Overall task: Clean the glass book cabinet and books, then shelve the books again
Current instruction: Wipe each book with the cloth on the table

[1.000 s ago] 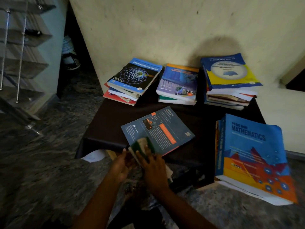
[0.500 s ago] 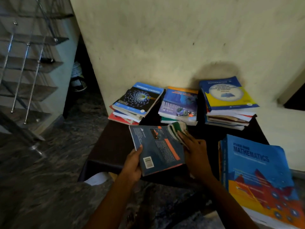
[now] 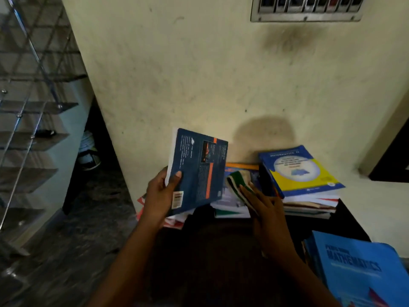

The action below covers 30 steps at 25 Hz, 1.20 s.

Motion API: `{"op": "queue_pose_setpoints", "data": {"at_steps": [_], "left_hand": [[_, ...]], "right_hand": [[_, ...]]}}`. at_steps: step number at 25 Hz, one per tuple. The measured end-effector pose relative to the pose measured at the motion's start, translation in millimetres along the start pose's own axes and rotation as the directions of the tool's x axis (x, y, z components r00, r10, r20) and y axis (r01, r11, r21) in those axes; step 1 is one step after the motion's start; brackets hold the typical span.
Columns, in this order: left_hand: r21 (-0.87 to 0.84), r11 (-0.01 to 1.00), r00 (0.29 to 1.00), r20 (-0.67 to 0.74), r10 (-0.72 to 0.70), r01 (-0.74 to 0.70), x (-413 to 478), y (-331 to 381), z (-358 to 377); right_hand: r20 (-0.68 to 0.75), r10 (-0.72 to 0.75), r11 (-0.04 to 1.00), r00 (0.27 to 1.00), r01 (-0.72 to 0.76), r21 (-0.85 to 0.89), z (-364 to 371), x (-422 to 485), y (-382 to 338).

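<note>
While the left hand [image 3: 161, 196] holds it tilted up above the dark table [image 3: 221, 251], the blue book [image 3: 197, 169] shows its back cover.
Thumb on the cover, the hand grips its lower corner at 7 o'clock. As a thin paperback, it is probably light and floppy, best held near the spine. At its 3 o'clock the right hand [image 3: 267, 213] holds a folded cloth [image 3: 238, 182], near the cover. Stacked books [image 3: 298, 173] lie at 2 o'clock, a large maths book [image 3: 358, 275] at 5.
</note>
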State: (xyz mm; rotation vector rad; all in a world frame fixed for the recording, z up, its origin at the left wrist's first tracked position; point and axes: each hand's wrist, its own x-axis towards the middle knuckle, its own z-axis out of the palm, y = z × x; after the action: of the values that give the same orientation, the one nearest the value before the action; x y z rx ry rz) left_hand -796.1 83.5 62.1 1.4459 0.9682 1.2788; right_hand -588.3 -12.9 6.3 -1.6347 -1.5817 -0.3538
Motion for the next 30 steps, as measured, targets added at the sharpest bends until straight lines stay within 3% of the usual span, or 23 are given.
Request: {"op": "queue_pose_setpoints", "data": {"at_steps": [2,4,6,8,9,10,13,15,17,20,23,26,28,30], "left_hand": [[0.292,0.915,0.960,0.061,0.272,-0.277,36.2,-20.1,-10.5],[0.520,0.705,0.875,0.235,0.424,-0.482,65.7,-53.2,-20.2],[0.614,0.436,0.749,0.477,0.459,-0.658,85.8,-96.1,-30.9],[0.569,0.150,0.570,0.693,0.441,-0.809,97.0,-138.0,-41.4],[0.522,0.086,0.510,0.765,0.392,-0.849,98.2,-154.7,-47.0],[0.501,0.083,0.495,0.791,0.360,-0.861,98.4,-171.7,-52.8],[0.595,0.140,0.611,0.778,0.148,-0.792,99.4,-195.5,-70.9],[0.609,0.150,0.622,0.780,0.064,-0.779,95.8,-205.4,-78.1],[0.587,0.237,0.627,0.764,0.156,-0.774,90.4,-198.7,-68.4],[0.557,0.364,0.654,0.715,0.246,-0.746,79.0,-170.7,-12.6],[0.563,0.488,0.645,0.764,0.000,-0.667,77.2,-158.5,67.5],[0.574,0.358,0.565,0.813,-0.140,-0.737,89.2,-171.7,124.9],[0.618,0.281,0.578,0.786,-0.217,-0.734,94.7,-193.0,140.1],[0.629,0.233,0.601,0.778,-0.184,-0.742,91.5,-212.3,148.0]], "right_hand": [[-0.038,-0.009,1.000,0.999,0.008,-0.016,13.4,14.9,-4.9],[-0.051,-0.006,0.999,0.999,0.004,-0.043,27.5,23.9,-6.3],[-0.050,-0.001,0.998,0.999,-0.003,-0.069,41.3,28.1,-6.3],[-0.054,-0.021,0.991,0.998,0.014,-0.130,52.7,27.2,-5.9],[-0.055,-0.024,0.988,0.998,0.015,-0.154,58.3,25.3,-4.9],[-0.055,-0.016,0.986,0.998,0.006,-0.165,63.3,22.7,-3.1],[-0.052,0.042,0.984,0.998,-0.050,-0.168,77.7,15.4,2.1],[-0.048,0.063,0.979,0.997,-0.071,-0.193,82.2,13.7,2.0],[-0.054,0.071,0.971,0.996,-0.082,-0.225,83.9,12.9,4.6],[-0.032,0.180,0.961,0.983,-0.182,-0.208,78.8,6.7,11.3],[-0.046,0.285,0.929,0.958,-0.287,-0.233,66.0,2.3,19.5],[-0.059,0.288,0.902,0.956,-0.292,-0.318,48.7,-1.4,25.5],[-0.021,0.368,0.886,0.930,-0.357,-0.295,39.9,-6.4,28.8],[0.003,0.477,0.849,0.879,-0.460,-0.259,33.4,-14.0,34.2]]}}
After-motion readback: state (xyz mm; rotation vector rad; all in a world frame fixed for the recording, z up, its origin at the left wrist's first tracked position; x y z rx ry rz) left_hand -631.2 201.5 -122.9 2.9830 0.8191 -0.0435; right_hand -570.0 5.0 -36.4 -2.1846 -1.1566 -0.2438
